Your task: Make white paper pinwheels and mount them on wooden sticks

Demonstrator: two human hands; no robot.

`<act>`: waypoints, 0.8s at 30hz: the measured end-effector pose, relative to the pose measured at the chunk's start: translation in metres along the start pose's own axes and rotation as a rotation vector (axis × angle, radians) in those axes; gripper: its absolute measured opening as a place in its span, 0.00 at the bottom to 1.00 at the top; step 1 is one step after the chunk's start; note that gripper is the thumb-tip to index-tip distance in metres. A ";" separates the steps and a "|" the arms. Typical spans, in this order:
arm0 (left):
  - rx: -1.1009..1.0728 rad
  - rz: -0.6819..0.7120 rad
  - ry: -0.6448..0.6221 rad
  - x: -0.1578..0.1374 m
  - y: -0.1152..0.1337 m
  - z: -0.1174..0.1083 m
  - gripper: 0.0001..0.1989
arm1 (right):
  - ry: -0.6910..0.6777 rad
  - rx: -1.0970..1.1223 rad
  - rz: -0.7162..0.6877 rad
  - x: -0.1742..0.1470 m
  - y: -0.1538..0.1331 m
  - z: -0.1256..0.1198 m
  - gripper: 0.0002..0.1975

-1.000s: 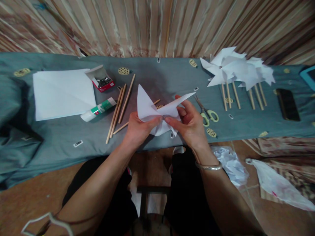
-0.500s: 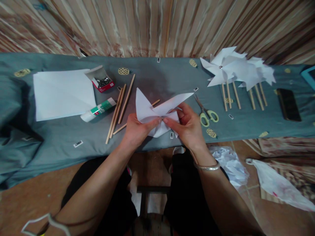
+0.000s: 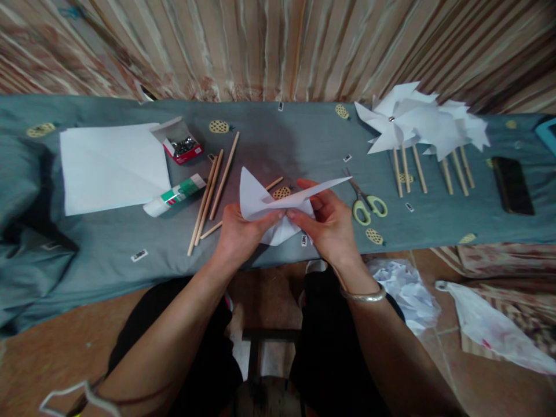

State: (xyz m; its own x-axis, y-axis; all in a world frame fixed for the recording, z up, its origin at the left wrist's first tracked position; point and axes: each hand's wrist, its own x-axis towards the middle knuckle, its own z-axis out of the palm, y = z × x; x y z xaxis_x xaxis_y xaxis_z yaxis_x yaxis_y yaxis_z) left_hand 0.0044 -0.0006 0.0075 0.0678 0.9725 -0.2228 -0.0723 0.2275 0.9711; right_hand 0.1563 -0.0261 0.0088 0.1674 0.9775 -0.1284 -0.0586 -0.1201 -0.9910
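Note:
A white paper pinwheel is held over the near middle of the table, its blades folded in toward the centre. My left hand grips its left side, thumb pressing near the middle. From the other side my right hand pinches it, with the thumb close to my left thumb and the fingers behind the paper. The thumbs hide the pinwheel's centre. Behind the paper lies a wooden stick, partly covered. Scissors with pale green handles rest to the right of my right hand.
Left are paper sheets, a red box of metal pins, a glue stick and more wooden sticks. Finished pinwheels and a phone lie right. Below, a bag of paper scraps is on the floor.
The pinwheel has tilted in my hands: its upper right blade now lies flatter and reaches further right, and the left blade's tip is lower. Both hands keep their grip.

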 end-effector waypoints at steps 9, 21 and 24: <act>0.077 0.023 -0.004 0.000 0.001 -0.002 0.15 | -0.002 0.010 0.006 0.000 0.000 0.001 0.27; 0.128 0.104 0.009 0.000 -0.002 -0.002 0.11 | 0.005 0.007 -0.017 0.000 0.003 0.002 0.25; 0.095 0.111 0.000 0.000 -0.004 -0.002 0.11 | 0.015 0.011 -0.029 0.000 0.003 0.002 0.24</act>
State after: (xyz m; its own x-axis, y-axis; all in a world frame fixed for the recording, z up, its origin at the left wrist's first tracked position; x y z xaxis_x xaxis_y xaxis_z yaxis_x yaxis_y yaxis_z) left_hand 0.0028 -0.0011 0.0036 0.0644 0.9915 -0.1134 0.0155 0.1126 0.9935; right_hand 0.1538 -0.0258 0.0059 0.1839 0.9778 -0.1003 -0.0644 -0.0899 -0.9939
